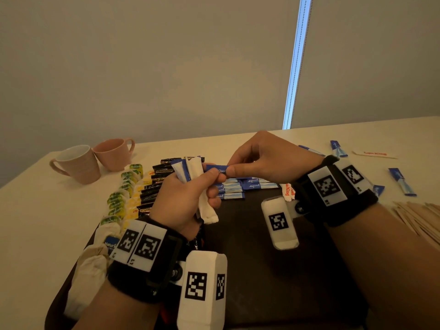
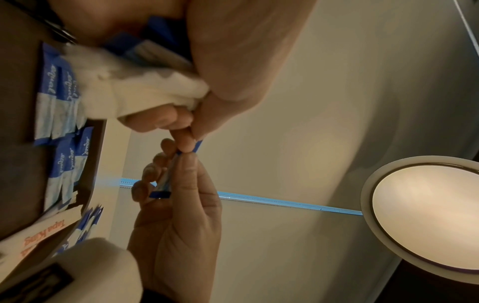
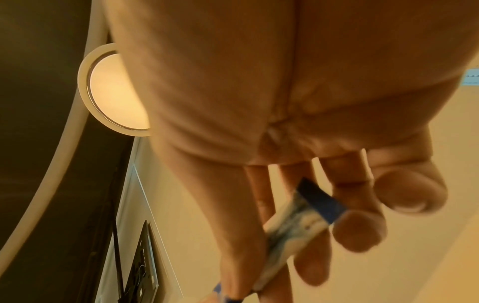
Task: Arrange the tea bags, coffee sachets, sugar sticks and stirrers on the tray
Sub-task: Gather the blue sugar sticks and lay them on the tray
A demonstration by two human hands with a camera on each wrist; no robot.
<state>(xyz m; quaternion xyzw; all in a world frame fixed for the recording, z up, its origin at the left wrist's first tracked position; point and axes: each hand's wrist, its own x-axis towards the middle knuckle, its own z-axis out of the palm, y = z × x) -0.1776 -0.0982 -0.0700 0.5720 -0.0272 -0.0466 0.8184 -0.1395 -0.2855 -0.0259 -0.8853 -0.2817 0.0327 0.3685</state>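
Above the dark tray (image 1: 250,239), my left hand (image 1: 214,173) grips a bundle of white and blue sugar sticks (image 1: 188,170). Its thumb and forefinger also pinch one end of a blue "equal" sugar stick (image 1: 217,169). My right hand (image 1: 232,166) pinches the other end of that stick (image 2: 166,178), which also shows in the right wrist view (image 3: 305,217). Rows of green and yellow tea bags (image 1: 121,194), black coffee sachets (image 1: 152,186) and blue sugar sticks (image 1: 240,186) lie at the tray's far end. Wooden stirrers (image 1: 419,217) are heaped on the table at the right.
Two pink mugs (image 1: 78,165) stand at the back left of the table. Loose blue sticks (image 1: 402,182) and a white "Tapa King" packet (image 1: 375,154) lie on the table to the right. Pale tea bags (image 1: 88,272) sit at the tray's near left.
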